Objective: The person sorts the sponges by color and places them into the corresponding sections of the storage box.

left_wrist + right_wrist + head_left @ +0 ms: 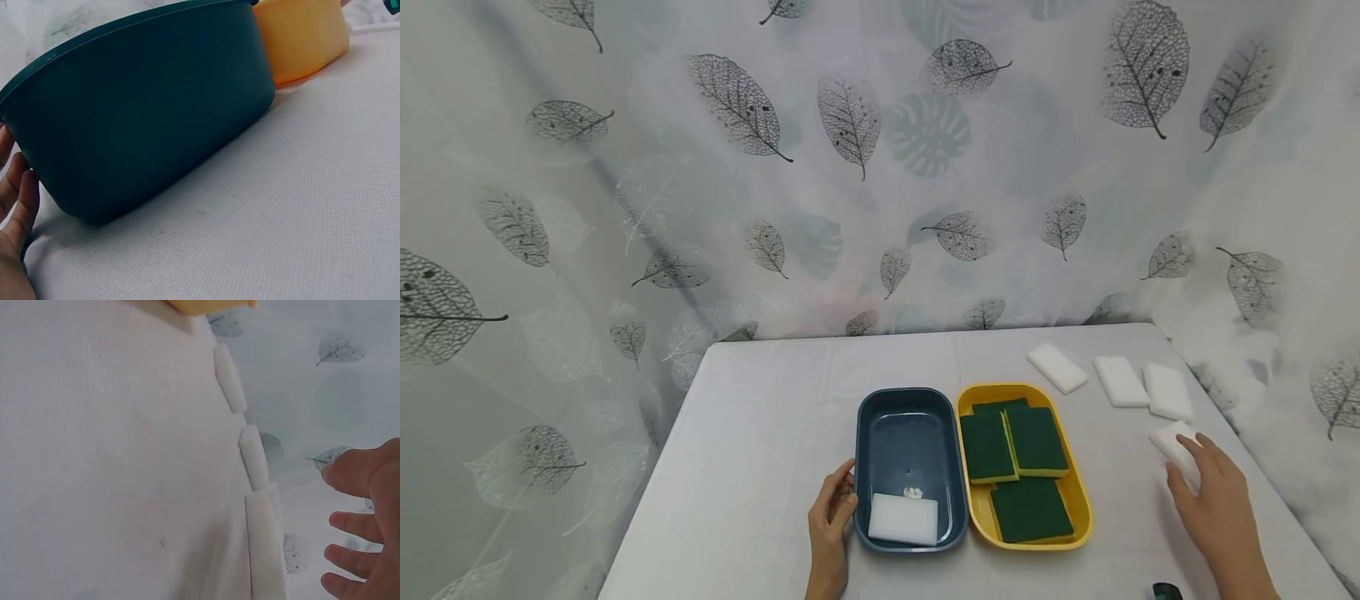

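Observation:
My left hand [832, 517] rests its fingertips against the left side of a dark blue plastic bin [864, 450]. In the left wrist view the fingers [26, 203] touch the wall of that bin [144, 112]. Inside it lie a white melamine sponge [903, 518] and a small crumpled white bit [913, 492]. On the right, my right hand [1217, 500] hovers with spread fingers over another white sponge [1172, 443], partly hiding it. The right wrist view has the hand [369, 519] with nothing in its fingers, apart from the nearest white sponge [265, 544].
A yellow bin [1082, 500] with several green-and-yellow scouring sponges [1037, 437] stands against the blue one. Further white sponges [1057, 367] lie at the table's back right. A small dark object [1167, 591] is at the front edge. A leaf-print curtain [880, 192] hangs behind the table.

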{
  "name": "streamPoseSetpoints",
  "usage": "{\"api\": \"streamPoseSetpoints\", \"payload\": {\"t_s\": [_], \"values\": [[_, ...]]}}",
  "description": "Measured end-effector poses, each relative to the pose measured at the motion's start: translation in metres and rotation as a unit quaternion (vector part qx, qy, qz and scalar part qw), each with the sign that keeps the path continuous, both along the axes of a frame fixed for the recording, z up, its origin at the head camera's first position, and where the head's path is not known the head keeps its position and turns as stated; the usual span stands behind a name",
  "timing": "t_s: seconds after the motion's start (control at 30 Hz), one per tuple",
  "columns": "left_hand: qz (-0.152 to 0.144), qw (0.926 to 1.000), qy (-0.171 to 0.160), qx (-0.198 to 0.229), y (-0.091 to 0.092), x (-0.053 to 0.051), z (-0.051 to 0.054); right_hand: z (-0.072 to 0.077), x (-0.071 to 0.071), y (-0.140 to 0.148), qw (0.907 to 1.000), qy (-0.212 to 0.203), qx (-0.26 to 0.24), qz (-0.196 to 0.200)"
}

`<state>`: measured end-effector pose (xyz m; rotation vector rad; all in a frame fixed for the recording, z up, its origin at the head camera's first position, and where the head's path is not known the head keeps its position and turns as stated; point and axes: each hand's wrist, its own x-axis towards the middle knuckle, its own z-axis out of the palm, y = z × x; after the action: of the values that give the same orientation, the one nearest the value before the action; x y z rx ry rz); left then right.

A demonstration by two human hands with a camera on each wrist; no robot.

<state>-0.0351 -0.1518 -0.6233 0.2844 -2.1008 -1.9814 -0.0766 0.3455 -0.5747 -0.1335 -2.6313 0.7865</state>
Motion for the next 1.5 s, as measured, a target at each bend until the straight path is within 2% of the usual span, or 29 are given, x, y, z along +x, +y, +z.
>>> {"api": "streamPoseSetpoints", "payload": {"t_s": [0.1,0.2,0.33,0.5,0.67,0.87,1.07,1.23,1.3,1.5], "values": [[0.002,1.0,-0.001,-0.002,0.0,0.0,0.0,-0.003,-0.001,0.008,0.9992,-0.017,0.034,-0.008],[0.003,1.0,-0.003,-0.003,0.0,0.0,0.0,-0.007,-0.004,0.018,0.9961,-0.066,0.053,-0.025],[0.004,1.0,-0.003,-0.002,0.001,0.0,0.001,-0.011,-0.009,0.033,0.9871,-0.142,0.061,-0.042],[0.004,1.0,-0.001,0.001,0.001,0.0,0.002,-0.016,-0.013,0.048,0.9823,-0.174,0.061,-0.031],[0.003,1.0,-0.003,0.0,0.001,0.0,0.002,-0.017,-0.012,0.056,0.9784,-0.195,0.067,-0.004],[0.004,1.0,-0.001,0.0,0.001,-0.001,0.003,-0.019,-0.012,0.056,0.9817,-0.173,0.079,0.005],[0.005,1.0,-0.005,-0.001,0.002,0.0,0.003,-0.025,-0.014,0.054,0.984,-0.16,0.077,-0.012],[0.005,1.0,-0.007,-0.002,0.002,0.0,0.003,-0.027,-0.014,0.05,0.9881,-0.134,0.074,-0.014],[0.005,1.0,-0.007,-0.003,0.002,0.0,0.003,-0.024,-0.013,0.046,0.9905,-0.119,0.069,-0.007],[0.006,1.0,-0.003,0.0,0.002,0.0,0.004,-0.013,-0.015,0.03,0.9975,-0.027,0.052,0.04]]}}
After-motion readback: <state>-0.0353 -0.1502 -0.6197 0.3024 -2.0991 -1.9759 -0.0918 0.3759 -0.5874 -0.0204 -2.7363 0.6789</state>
